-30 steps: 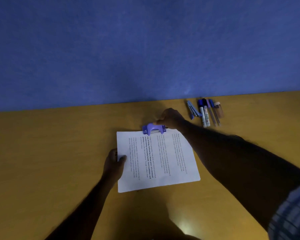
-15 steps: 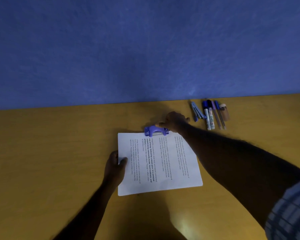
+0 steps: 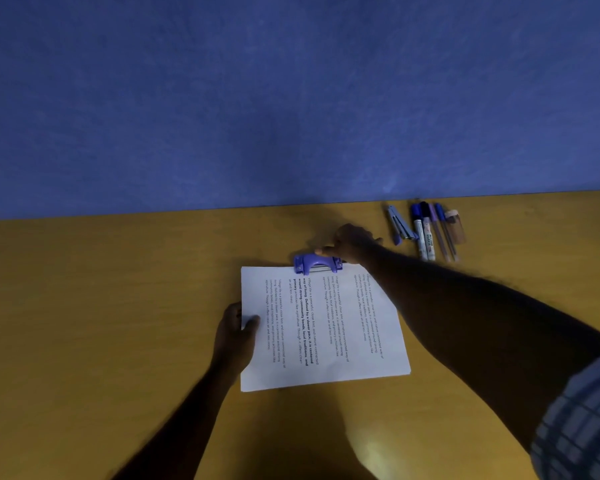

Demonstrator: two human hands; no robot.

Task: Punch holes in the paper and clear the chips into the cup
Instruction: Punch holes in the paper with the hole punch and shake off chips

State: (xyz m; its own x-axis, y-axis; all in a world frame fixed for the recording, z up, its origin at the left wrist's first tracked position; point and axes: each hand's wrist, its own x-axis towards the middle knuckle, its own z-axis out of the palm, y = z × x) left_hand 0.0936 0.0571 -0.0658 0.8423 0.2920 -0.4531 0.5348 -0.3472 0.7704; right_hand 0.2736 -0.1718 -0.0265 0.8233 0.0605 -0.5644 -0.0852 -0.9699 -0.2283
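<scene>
A yellow-brown bench (image 3: 84, 306) runs across the lower half of the view, with a blue wall (image 3: 291, 98) rising behind its far edge. Left of centre, the left hand (image 3: 236, 332) reaches in from below and holds the left edge of the paper (image 3: 326, 341). Its thumb (image 3: 252, 321) lies on top of the sheet and the rest of its fingers are curled at the edge, so the fingers are narrow and holding the sheet. The paper lies flat on the bench near the middle, printed side up, with its lines of text running away from the viewer. A purple hole punch (image 3: 317, 264) sits on the sheet's far edge, a little right of that edge's middle, with the paper slid into its slot. The right hand (image 3: 352, 244) rests at the punch's right end, knuckles up, with one fingertip touching the top of the punch. Its other fingers curl down out of sight on the far side, so whether they close on the punch cannot be told. The right forearm crosses the paper's right corner and ends in a plaid sleeve (image 3: 582, 420) at the lower right. Further right, near the wall, a blue stapler (image 3: 400, 226), two markers (image 3: 422, 237), two pens (image 3: 444, 233) and a small clear vial (image 3: 455, 227) lie side by side.
</scene>
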